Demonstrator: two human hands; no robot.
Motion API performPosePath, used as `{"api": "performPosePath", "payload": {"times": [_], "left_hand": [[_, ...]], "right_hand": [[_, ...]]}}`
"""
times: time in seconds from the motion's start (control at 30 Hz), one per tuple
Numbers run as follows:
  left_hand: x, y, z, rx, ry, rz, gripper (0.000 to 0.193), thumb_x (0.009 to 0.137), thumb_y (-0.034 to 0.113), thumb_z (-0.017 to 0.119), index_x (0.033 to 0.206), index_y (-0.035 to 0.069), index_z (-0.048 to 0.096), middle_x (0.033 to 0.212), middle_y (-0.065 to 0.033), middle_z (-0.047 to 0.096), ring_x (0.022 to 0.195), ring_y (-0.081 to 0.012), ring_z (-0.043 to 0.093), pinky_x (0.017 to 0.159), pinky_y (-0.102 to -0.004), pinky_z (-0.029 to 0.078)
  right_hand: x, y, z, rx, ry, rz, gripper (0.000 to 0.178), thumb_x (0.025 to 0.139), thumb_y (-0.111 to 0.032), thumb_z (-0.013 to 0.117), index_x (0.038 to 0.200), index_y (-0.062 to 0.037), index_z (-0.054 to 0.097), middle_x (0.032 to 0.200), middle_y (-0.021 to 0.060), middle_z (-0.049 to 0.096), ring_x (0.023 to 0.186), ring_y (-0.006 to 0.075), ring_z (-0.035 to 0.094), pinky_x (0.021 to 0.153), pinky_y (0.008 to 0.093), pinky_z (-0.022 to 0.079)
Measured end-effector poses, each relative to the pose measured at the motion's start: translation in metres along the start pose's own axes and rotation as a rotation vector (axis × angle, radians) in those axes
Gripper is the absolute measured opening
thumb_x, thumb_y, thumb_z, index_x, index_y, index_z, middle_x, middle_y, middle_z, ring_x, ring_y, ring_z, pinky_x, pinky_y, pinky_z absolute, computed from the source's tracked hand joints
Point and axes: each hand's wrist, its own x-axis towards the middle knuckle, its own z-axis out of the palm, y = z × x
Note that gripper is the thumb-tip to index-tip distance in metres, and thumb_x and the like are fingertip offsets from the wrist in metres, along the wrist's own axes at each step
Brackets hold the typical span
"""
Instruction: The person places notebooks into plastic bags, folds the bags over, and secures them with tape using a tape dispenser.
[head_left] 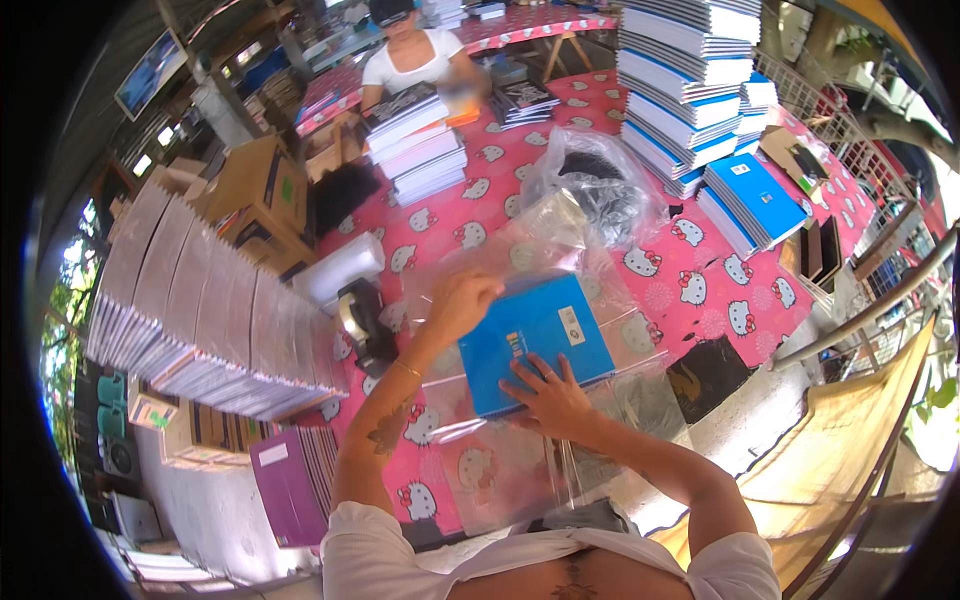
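Observation:
A blue notebook (535, 335) with a white label lies on a clear plastic sheet (470, 480) spread over the table. My right hand (550, 398) rests flat on the notebook's near part, fingers spread. At the notebook's far left corner my left hand (463, 303) is closed, its fingers pinched on the clear plastic; the fingertips are partly hidden. Left of that forearm stands a tape dispenser (365, 325), with a roll of clear film (340, 270) behind it. A crumpled plastic bag (600, 190) with something dark in it sits beyond the notebook.
Tall stacks of wrapped notebooks (190, 290) stand at the left, near purple notebooks (290, 480) and a cardboard box (262, 190). Blue notebooks (755, 200) and a high stack (690, 90) stand at the far right. Across the pink patterned table (420, 500) a person (410, 60) works beside more notebooks.

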Motion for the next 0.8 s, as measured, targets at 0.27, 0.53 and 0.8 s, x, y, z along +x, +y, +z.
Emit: {"api": "performPosePath", "payload": {"times": [0.27,0.53,0.8], "left_hand": [[-0.089,0.087,0.1,0.197,0.039,-0.315,0.01,0.085,0.011,0.06,0.089,0.004,0.066,0.091,-0.0141,0.068,0.088,-0.0346,0.067,0.073,-0.0456,0.054],[-0.089,0.108,0.087,-0.044,0.067,-0.555,0.022,0.094,0.015,0.058,0.106,0.002,0.071,0.115,-0.0189,0.069,0.098,-0.0353,0.069,0.076,-0.0452,0.055],[-0.099,0.101,0.117,0.282,0.091,-0.326,0.024,0.09,0.008,0.057,0.11,-0.002,0.065,0.116,-0.021,0.067,0.109,-0.0358,0.063,0.091,-0.0445,0.054]], "right_hand": [[0.005,0.007,0.009,0.007,-0.054,-0.009,0.073,0.085,-0.06,0.063,0.143,-0.0181,0.052,0.155,0.0152,0.038,0.148,0.0416,0.024,0.104,0.0804,0.018],[0.008,0.036,0.026,0.359,0.009,0.059,0.05,0.089,-0.032,0.062,0.136,-0.0138,0.056,0.152,0.0182,0.041,0.147,0.0393,0.028,0.11,0.0759,0.009],[0.089,0.201,-0.002,0.784,0.835,0.741,0.034,0.081,0.003,0.06,0.114,-0.0035,0.056,0.115,0.0159,0.063,0.091,0.027,0.065,0.068,0.0387,0.053]]}}
